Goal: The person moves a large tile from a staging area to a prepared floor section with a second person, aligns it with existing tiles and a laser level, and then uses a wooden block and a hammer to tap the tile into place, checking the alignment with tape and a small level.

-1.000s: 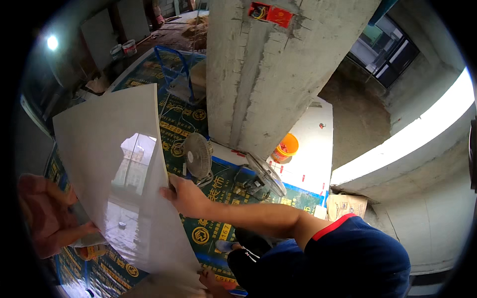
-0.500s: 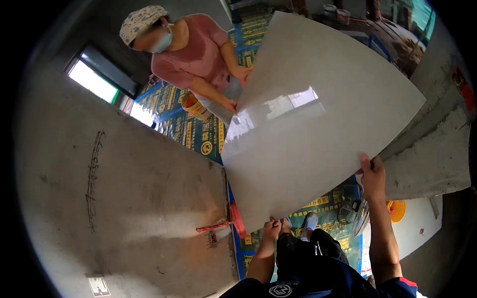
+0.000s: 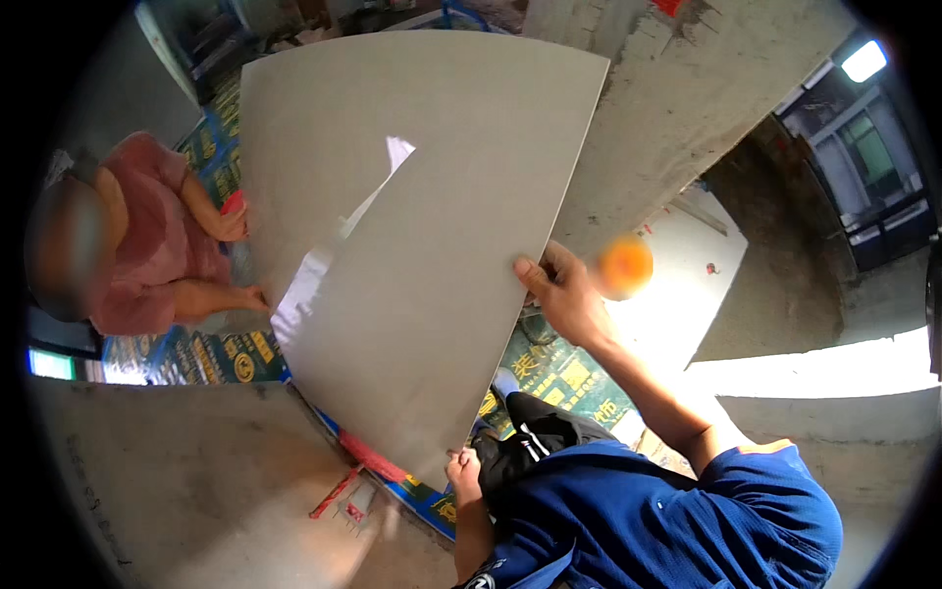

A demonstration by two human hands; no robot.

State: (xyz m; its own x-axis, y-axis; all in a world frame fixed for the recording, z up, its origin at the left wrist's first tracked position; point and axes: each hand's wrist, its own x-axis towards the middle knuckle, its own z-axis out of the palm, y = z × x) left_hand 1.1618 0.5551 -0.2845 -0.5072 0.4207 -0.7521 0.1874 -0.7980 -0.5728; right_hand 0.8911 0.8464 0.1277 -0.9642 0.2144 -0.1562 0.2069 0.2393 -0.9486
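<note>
A large, glossy grey tile (image 3: pixel 432 236) stretches between me and another person (image 3: pixel 157 236) on the left. My right hand (image 3: pixel 569 294) grips its right edge, thumb on the face and fingers out of sight behind. Lower down, my left hand (image 3: pixel 464 471) is closed on the near corner of the same tile. The other person's two hands hold the opposite edge. Light from a window reflects as a pale streak across the surface.
Rough concrete walls stand at lower left (image 3: pixel 216 461) and upper right (image 3: pixel 687 98). Printed green protective sheeting (image 3: pixel 564 378) covers the floor. Red strips (image 3: pixel 368 456) lie by the left wall's end. An orange bucket (image 3: pixel 626 267) is beyond my right hand, beside a pale slab (image 3: pixel 706 240).
My view has swung to the right, so the tile and the other person appear farther left. Both my hands keep their hold on the tile's edge.
</note>
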